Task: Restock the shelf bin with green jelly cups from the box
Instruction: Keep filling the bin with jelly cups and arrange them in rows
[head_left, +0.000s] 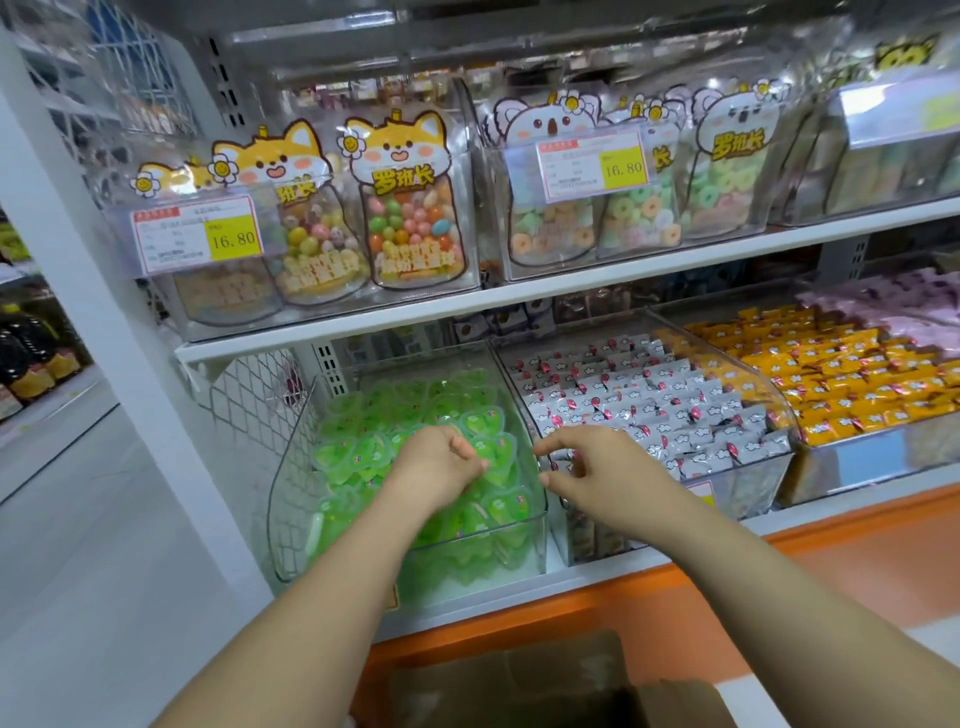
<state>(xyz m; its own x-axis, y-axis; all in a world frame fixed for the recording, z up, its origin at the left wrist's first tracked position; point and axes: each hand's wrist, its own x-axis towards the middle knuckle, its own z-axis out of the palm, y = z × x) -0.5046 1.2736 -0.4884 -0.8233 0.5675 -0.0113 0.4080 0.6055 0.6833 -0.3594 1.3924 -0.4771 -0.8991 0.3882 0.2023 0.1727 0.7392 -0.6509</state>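
- While held out toward the lower shelf: both bare forearms rising from the bottom edge of view, angled inward toward each other.
- Left hand (441, 462): over the middle of the shelf bin (543, 525), back of hand up, wrist dipped slightly, fingers curled under toward the palm, knuckles right at the top of the heap.
- Left grip: cannot tell. Underside of the curled fingers hidden, so pressing on the top cups or holding one is not resolvable.
- Right hand (587, 467): just beside the left, above the bin's right wall, back of hand up. Thumb and forefinger apart in a loose C, other fingers loosely bent, nothing between them.
- Green jelly cups (358, 452): roughly heart-shaped, sealed, filling the clear bin from back to front, also showing through its front wall.
- Box (519, 680): brown cardboard, flaps open, at the bottom of view below the orange shelf base (649, 592). Contents too blurred to read.
- Just right of the bin: second clear bin of grey-white wrapped sweets (665, 400), then orange-wrapped sweets (841, 374) beyond.
- Shelf above: fox-topped pouches (410, 208) of coloured candy balls and koala-topped pouches (545, 122) of ring sweets, both in clear bins. Yellow price tags (234, 239) marked 16.80.
- Left of the bin: white wire mesh panel (249, 410).
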